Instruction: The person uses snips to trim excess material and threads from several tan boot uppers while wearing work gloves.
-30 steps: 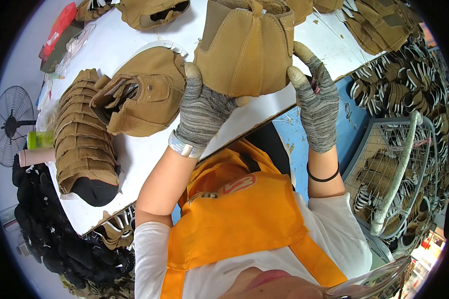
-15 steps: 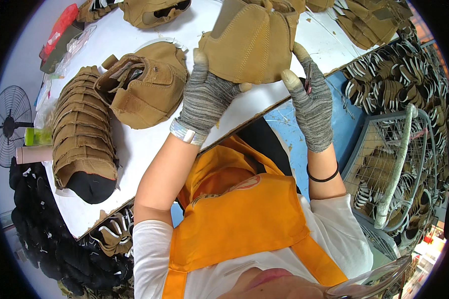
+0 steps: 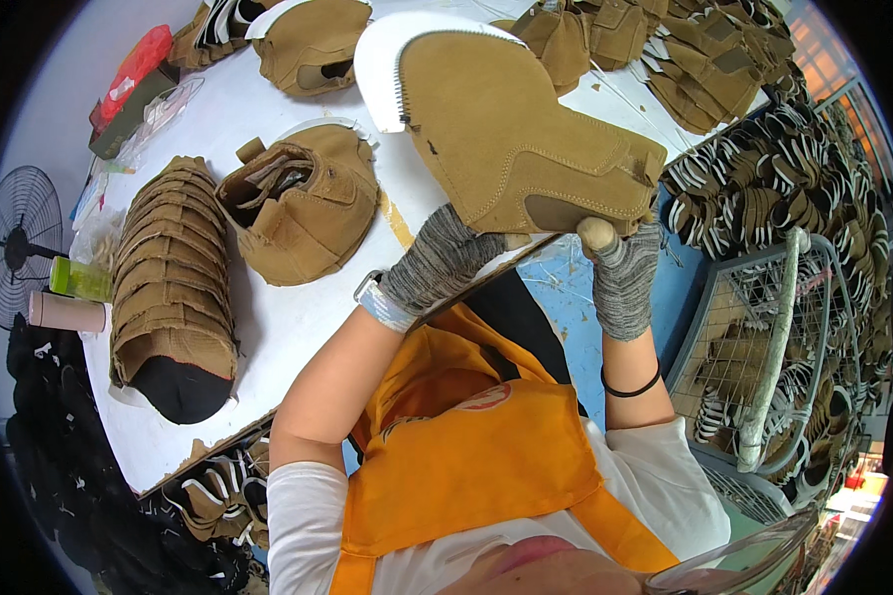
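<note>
A brown suede boot upper (image 3: 496,119), stitched along its panels, is held up over the table's near edge, lying sideways with its white toe piece (image 3: 375,69) at the upper left. My left hand (image 3: 445,260), in a grey knitted fingerless glove, supports it from below; most of its fingers are hidden behind the upper. With the thumb in front, my right hand (image 3: 625,273), gloved alike, grips the upper's lower right end. Left of these hands, a second brown boot upper (image 3: 308,213) rests on the table, its opening facing up.
A long row of nested brown uppers (image 3: 174,268) lies on the white table (image 3: 258,367). More uppers (image 3: 714,69) are piled along the far side. A grey wire basket (image 3: 734,337) with a pale bar stands at the right. A fan (image 3: 15,243) is at the left.
The upper has been turned from upright to sideways, bringing its white toe piece into sight. My right hand has moved in and taken hold of its end; my left hand has shifted underneath.
</note>
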`<state>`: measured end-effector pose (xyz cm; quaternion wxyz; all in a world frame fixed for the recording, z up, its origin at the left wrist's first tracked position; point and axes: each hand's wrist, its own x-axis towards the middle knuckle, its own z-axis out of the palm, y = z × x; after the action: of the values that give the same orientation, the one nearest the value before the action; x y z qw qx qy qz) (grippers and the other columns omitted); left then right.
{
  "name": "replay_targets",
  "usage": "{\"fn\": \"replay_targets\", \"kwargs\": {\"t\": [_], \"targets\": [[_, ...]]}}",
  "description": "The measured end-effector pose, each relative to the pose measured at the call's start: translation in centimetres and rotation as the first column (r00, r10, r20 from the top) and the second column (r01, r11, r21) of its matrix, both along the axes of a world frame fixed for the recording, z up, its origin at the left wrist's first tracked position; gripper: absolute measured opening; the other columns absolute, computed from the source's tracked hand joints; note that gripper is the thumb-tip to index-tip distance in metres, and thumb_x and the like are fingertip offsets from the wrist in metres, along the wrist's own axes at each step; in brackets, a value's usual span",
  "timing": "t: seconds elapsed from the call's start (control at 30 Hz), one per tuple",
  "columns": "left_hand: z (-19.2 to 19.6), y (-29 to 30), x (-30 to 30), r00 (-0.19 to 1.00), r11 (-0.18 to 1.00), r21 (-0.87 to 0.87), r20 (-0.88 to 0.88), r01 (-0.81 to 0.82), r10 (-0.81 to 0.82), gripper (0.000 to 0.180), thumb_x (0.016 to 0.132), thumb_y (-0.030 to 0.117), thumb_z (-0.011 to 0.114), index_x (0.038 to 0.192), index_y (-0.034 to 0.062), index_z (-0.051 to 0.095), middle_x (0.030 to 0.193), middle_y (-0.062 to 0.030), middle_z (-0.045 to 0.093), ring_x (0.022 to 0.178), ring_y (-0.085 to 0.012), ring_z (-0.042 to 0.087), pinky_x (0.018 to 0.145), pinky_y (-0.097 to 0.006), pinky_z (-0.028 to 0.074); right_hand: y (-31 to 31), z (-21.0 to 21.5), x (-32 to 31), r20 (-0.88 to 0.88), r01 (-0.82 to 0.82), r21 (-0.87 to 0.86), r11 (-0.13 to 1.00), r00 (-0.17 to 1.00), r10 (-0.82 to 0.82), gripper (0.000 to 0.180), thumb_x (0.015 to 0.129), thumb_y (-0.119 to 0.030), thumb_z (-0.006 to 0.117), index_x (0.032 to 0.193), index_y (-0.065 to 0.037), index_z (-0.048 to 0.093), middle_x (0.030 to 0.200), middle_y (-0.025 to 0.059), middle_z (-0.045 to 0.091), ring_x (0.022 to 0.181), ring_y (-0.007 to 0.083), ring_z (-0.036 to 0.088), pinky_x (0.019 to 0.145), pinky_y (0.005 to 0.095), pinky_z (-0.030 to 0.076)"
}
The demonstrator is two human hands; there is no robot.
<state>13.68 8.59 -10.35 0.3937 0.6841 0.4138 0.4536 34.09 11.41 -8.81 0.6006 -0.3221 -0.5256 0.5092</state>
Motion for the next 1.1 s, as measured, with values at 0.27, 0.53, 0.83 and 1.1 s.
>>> {"fn": "replay_targets", "kwargs": {"t": [0.27,0.53,0.83,1.1], "targets": [[0.4,0.1,-0.1,1.000,0.996,-0.092,0.005,0.020,-0.020,0.049,0.087,0.027,0.065,0.126,0.0030,0.050,0.121,-0.0108,0.057,0.109,-0.0223,0.053,0.094,-0.033,0.043,-0.5,0.6,-1.2,-0.061,0.113,-0.071,0.991,0.991,-0.117,0.075,0.068,-0.028,0.083,0.128,-0.004,0.045,0.116,0.0083,0.057,0.106,0.0191,0.056,0.091,0.0312,0.048],[1.4,-0.1,-0.4,0.901,0.951,-0.300,0.429,0.079,0.060,0.045,0.086,0.026,0.067,0.121,0.0015,0.054,0.115,-0.0072,0.060,0.105,-0.0141,0.053,0.092,-0.030,0.043,0.3,-1.1,-2.2,-0.221,0.090,-0.214,0.973,0.965,-0.138,0.054,0.072,-0.029,0.080,0.112,-0.005,0.052,0.084,0.0007,0.058,0.056,0.0058,0.048,0.043,0.0190,0.037],[0.7,0.7,-0.9,0.849,0.945,-0.287,0.450,-0.157,0.278,0.045,0.090,0.034,0.059,0.120,0.0000,0.054,0.107,-0.0077,0.061,0.097,-0.0138,0.055,0.085,-0.028,0.045,0.5,-2.7,-5.2,-0.097,0.059,-0.299,0.953,0.991,-0.092,0.046,0.076,-0.025,0.078,0.109,-0.005,0.053,0.077,0.0006,0.057,0.050,0.0049,0.044,0.040,0.0186,0.035],[1.0,0.2,-0.2,0.641,0.944,-0.324,0.712,-0.061,0.286,0.071,0.091,0.061,0.041,0.127,0.0002,0.047,0.117,-0.0125,0.056,0.102,-0.0182,0.056,0.085,-0.032,0.048,1.2,-3.3,-6.0,-0.139,-0.040,-0.346,0.937,0.990,-0.009,0.058,0.074,-0.033,0.078,0.116,-0.002,0.053,0.093,0.0047,0.061,0.076,0.0109,0.060,0.062,0.0233,0.051]]}}
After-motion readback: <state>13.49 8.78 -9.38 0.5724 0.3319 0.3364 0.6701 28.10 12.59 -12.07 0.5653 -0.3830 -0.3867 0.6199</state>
